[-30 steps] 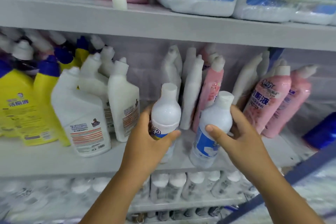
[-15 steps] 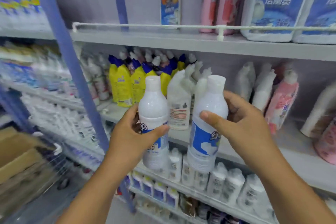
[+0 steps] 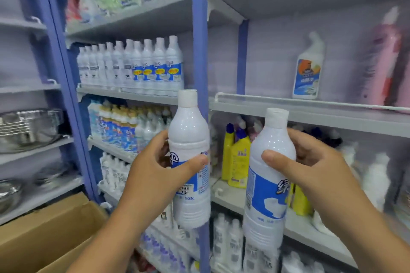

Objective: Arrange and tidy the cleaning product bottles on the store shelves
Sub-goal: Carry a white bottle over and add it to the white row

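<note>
My left hand point(image 3: 153, 175) grips a white bottle with a blue label point(image 3: 188, 139), held upright in front of the blue shelf post point(image 3: 199, 39). My right hand point(image 3: 310, 168) grips a second white bottle with a blue label point(image 3: 266, 195), tilted slightly, a little lower and to the right. A row of matching white bottles point(image 3: 133, 68) stands on the left bay's upper shelf point(image 3: 124, 95). Yellow bottles with blue caps point(image 3: 236, 157) stand on the shelf behind the two held bottles.
A white angled-neck bottle point(image 3: 307, 71) stands alone on the right bay's railed shelf point(image 3: 310, 106), pink bottles point(image 3: 386, 62) beside it. An open cardboard box point(image 3: 44, 232) sits at lower left. Metal bowls point(image 3: 28, 126) fill the far-left shelves. More white bottles point(image 3: 226, 241) line the lower shelves.
The view has swung left from the shelf of angled-neck bottles to the neighbouring bay. Both hands have carried their bottles away from that shelf and up, keeping their grip.
</note>
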Available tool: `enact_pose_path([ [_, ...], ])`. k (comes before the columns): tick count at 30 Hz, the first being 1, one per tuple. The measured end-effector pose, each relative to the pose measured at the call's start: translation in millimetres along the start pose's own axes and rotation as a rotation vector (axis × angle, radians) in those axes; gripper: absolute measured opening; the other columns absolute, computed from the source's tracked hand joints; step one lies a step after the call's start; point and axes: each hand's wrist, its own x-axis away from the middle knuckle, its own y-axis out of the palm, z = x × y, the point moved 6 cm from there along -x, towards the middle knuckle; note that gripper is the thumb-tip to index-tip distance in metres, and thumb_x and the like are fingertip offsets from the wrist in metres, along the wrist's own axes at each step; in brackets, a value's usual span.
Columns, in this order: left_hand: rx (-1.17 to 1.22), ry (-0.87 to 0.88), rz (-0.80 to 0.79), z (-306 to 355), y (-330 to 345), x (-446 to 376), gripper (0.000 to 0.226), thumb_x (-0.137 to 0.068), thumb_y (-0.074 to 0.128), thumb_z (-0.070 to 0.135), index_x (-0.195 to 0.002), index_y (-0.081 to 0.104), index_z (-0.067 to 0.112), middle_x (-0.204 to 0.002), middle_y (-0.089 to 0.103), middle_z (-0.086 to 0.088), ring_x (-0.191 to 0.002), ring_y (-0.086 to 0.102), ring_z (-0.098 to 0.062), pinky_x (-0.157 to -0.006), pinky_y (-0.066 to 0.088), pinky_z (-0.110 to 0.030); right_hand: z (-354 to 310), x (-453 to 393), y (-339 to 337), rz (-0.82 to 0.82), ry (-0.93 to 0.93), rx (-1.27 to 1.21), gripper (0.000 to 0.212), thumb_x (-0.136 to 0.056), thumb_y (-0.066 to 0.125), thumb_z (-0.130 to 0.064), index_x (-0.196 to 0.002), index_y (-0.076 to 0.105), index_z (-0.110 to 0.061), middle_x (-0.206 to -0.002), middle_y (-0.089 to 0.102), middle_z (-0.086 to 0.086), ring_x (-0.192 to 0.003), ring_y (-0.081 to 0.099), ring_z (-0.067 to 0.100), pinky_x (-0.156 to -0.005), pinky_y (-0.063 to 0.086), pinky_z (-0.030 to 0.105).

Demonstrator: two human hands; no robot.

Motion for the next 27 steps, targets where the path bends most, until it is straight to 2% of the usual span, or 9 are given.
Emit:
enact_pose_path([
  [5, 0.024, 0.008, -0.041, -7.6, -72.1, -59.3, 0.044, -0.073, 0.087, 0.029, -0.102, 0.068, 0.057, -0.103, 0.076, 0.023, -0.094, 0.073, 0.001, -0.079, 0.058, -0.029, -8.0, -45.4, 79.1, 0.012, 0.004, -0.048, 0.046, -0.062, 0.078, -0.028, -0.108, 0.077, -0.028, -0.097, 0.080, -0.008, -0.087, 0.076, 0.008, -0.065, 0.058, 0.016],
  [7, 0.037, 0.024, -0.045, -6.0, -89.4, -83.8, 0.044, -0.069, 0.087, 0.035, -0.099, 0.067, 0.060, -0.102, 0.076, 0.024, -0.091, 0.073, 0.001, -0.078, 0.058, -0.030, -12.5, -63.5, 100.9, 0.002, 0.012, -0.047, 0.047, -0.060, 0.078, -0.028, -0.107, 0.077, -0.028, -0.095, 0.080, -0.008, -0.085, 0.076, 0.007, -0.064, 0.057, 0.015],
  [10, 0.057, 0.063, -0.066, -0.8, -101.1, -118.1, 0.048, -0.059, 0.084, 0.045, -0.103, 0.069, 0.054, -0.101, 0.076, 0.023, -0.091, 0.073, 0.001, -0.078, 0.057, -0.029, -21.6, -90.0, 122.9, -0.020, 0.000, -0.010, 0.042, -0.060, 0.079, -0.030, -0.102, 0.079, -0.030, -0.095, 0.080, -0.008, -0.086, 0.077, 0.009, -0.065, 0.059, 0.018],
  [13, 0.090, 0.126, -0.053, 5.1, -102.3, -149.2, 0.051, -0.059, 0.081, 0.045, -0.109, 0.070, 0.042, -0.102, 0.077, 0.019, -0.093, 0.074, -0.001, -0.077, 0.058, -0.027, -31.5, -114.2, 132.9, -0.020, -0.059, 0.021, 0.042, -0.059, 0.079, -0.038, -0.101, 0.079, -0.039, -0.099, 0.080, -0.006, -0.090, 0.077, 0.013, -0.069, 0.061, 0.025],
  [16, 0.146, 0.165, -0.031, 8.5, -98.1, -182.1, 0.038, -0.075, 0.082, 0.028, -0.110, 0.070, 0.038, -0.100, 0.077, 0.020, -0.091, 0.073, 0.001, -0.068, 0.057, -0.015, -39.6, -137.1, 134.6, -0.017, -0.095, 0.006, 0.041, -0.060, 0.078, -0.037, -0.100, 0.078, -0.040, -0.095, 0.080, -0.001, -0.079, 0.077, 0.014, -0.055, 0.055, 0.019],
  [19, 0.143, 0.190, 0.005, 14.1, -91.9, -221.3, 0.032, -0.078, 0.082, 0.032, -0.108, 0.072, 0.037, -0.102, 0.077, 0.018, -0.092, 0.074, -0.001, -0.075, 0.056, -0.024, -43.4, -160.8, 134.6, -0.007, -0.105, -0.032, 0.045, -0.060, 0.093, -0.033, -0.102, 0.079, -0.039, -0.091, 0.080, 0.004, -0.066, 0.074, 0.013, -0.045, 0.049, 0.015],
  [22, 0.152, 0.213, -0.003, 24.7, -82.3, -266.4, 0.030, -0.081, 0.081, 0.036, -0.109, 0.071, 0.032, -0.102, 0.078, 0.013, -0.093, 0.075, -0.008, -0.081, 0.058, -0.035, -44.4, -179.9, 136.9, 0.020, -0.131, -0.022, 0.046, -0.060, 0.093, -0.042, -0.103, 0.078, -0.040, -0.096, 0.080, 0.000, -0.081, 0.078, 0.018, -0.056, 0.056, 0.019],
  [24, 0.163, 0.222, -0.009, 32.0, -72.9, -296.6, 0.030, -0.084, 0.081, 0.036, -0.111, 0.070, 0.030, -0.100, 0.078, 0.012, -0.090, 0.076, -0.007, -0.079, 0.059, -0.033, -45.4, -189.7, 137.6, 0.051, -0.137, -0.025, 0.044, -0.059, 0.086, -0.040, -0.102, 0.079, -0.039, -0.095, 0.080, -0.001, -0.082, 0.078, 0.017, -0.057, 0.055, 0.017],
  [27, 0.179, 0.237, -0.038, 33.8, -54.0, -339.7, 0.033, -0.083, 0.083, 0.038, -0.111, 0.068, 0.030, -0.097, 0.077, 0.011, -0.086, 0.076, -0.007, -0.072, 0.059, -0.030, -50.0, -198.6, 142.3, 0.061, -0.162, 0.025, 0.050, -0.057, 0.095, -0.039, -0.104, 0.078, -0.044, -0.097, 0.080, -0.004, -0.084, 0.078, 0.014, -0.059, 0.055, 0.015],
])
